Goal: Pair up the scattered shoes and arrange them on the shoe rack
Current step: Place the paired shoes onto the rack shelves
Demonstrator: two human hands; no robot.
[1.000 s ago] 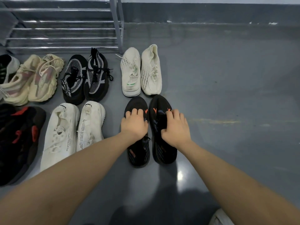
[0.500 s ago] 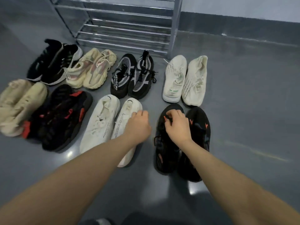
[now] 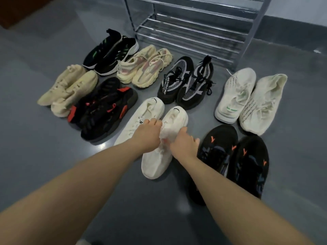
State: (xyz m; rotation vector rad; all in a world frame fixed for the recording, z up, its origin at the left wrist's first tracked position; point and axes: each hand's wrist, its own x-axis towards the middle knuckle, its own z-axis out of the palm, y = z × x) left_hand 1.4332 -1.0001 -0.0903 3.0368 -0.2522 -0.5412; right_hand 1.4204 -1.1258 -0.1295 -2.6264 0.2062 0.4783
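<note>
Scene: A person reaches both hands down to the white pair [image 3: 152, 131] on the floor, in front of the rack [image 3: 194, 29].
Left hand: The left hand [image 3: 147, 133] curls over the pair's left shoe, fingers hooked at its collar.
Right hand: The right hand [image 3: 184, 144] curls over the right shoe's laces; how firm the hold is cannot be told.
Rack: Empty metal rails, well behind the white pair.
Neighbours: The black-orange pair [image 3: 235, 160] lies just right of the white pair; the black-red pair [image 3: 104, 108] just left.
Risk: A soft knit upper may fold and slip from a shallow hold.
Risk: A swung heel could knock the black-orange pair out of line.
Risk: A sole set across the rails may tip through a gap.
</note>
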